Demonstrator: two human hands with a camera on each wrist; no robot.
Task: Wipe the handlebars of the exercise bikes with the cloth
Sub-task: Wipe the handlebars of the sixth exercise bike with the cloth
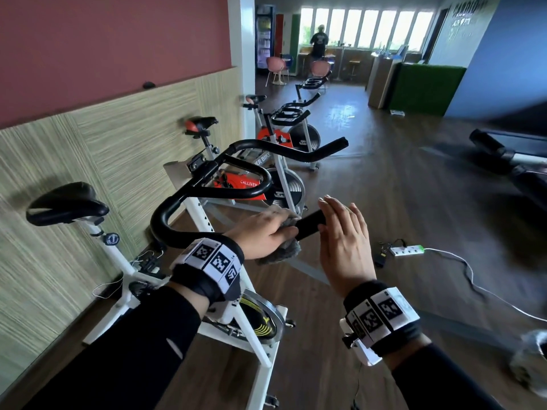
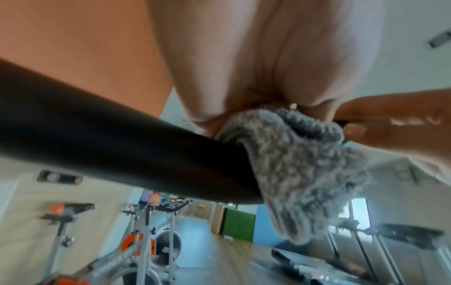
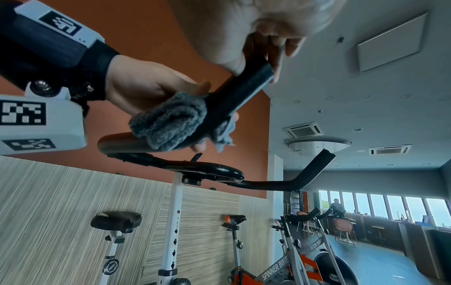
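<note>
Handlebars (image 1: 189, 199) of the nearest white bike (image 1: 207, 309), black, curve out toward me; I see their near right-side grip end (image 1: 310, 224) sticking out between my two hands. Left hand (image 1: 260, 232) is clamped over that bar with the grey cloth (image 1: 281, 251) wrapped under and around it, fingers curled over the top and thumb on the near side. From the left wrist view the cloth (image 2: 300, 173) bunches round the bar (image 2: 122, 138), fluffy edge hanging below. Right wrist view shows the same: cloth (image 3: 168, 123) folded round the bar under the left hand (image 3: 144, 84), a loose corner dangling.

Right hand (image 1: 343, 241) is held flat, fingers straight and together, palm facing the bar's tip, just beside it. In the right wrist view the fingertips (image 3: 275, 52) sit right at the grip end (image 3: 246, 83); actual contact I cannot tell for sure. It holds nothing.

The far-side grip (image 1: 331, 147) of the same handlebars points up and away, untouched. The black saddle (image 1: 66, 204) sits to the left by the striped wall panel (image 1: 88, 149). Two more bikes with orange frames (image 1: 272, 137) stand in a row behind. A white power strip (image 1: 407, 250) with its cable lies on the wood floor (image 1: 414, 187) to the right. A person (image 1: 319, 41) stands far off by the windows (image 1: 367, 28).
</note>
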